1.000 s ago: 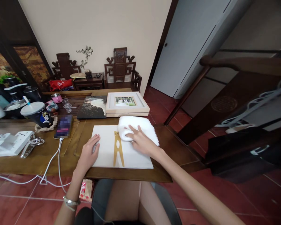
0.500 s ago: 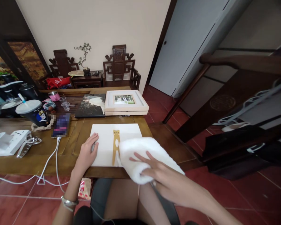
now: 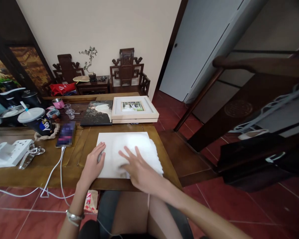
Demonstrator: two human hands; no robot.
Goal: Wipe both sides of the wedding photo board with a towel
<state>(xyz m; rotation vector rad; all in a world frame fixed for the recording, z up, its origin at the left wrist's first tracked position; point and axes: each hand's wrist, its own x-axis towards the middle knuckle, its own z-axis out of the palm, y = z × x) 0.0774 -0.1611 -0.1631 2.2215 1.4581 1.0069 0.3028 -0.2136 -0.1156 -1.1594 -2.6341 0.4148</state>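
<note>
A white board or sheet (image 3: 105, 139) lies near the front edge of the wooden table. My left hand (image 3: 96, 161) rests on its left edge, fingers stretched, thumb slightly apart. Over the board's middle and right spreads a white fluffy cloth (image 3: 149, 157), reaching past the right edge. On top of the cloth my right hand (image 3: 139, 169) lies with fingers spread, slightly blurred by motion. The cloth covers the yellow cat-like figure on the board.
Behind the board are a framed picture (image 3: 136, 114) and a dark picture panel (image 3: 97, 113). To the left lie a phone (image 3: 65, 132) on a white cable, a power strip (image 3: 16, 152) and a lidded black cup (image 3: 37, 121). Chairs (image 3: 127, 73) stand by the wall.
My right hand has moved left with the cloth, which now lies flatter across the board and hides the yellow figure. My left hand has stayed on the board's left edge.
</note>
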